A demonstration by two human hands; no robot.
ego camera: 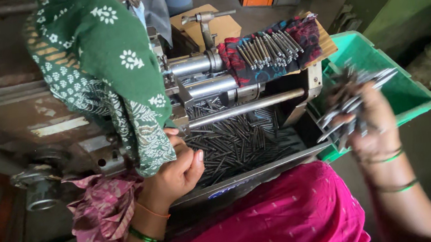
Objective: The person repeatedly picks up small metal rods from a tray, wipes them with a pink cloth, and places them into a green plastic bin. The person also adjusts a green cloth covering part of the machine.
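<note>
While your right hand [368, 126] holds a bundle of metal pins [350, 104] with its fingers clamped around them, it hangs above the near edge of the green crate [410, 92], to the right of the machine [211, 84]. Your left hand [175, 173] rests at the machine's front, fingers curled loosely together, touching the green patterned cloth [108, 68]. More loose pins [239, 140] fill the machine's tray. A row of pins [266, 49] lies on the dark cloth on top of the machine.
</note>
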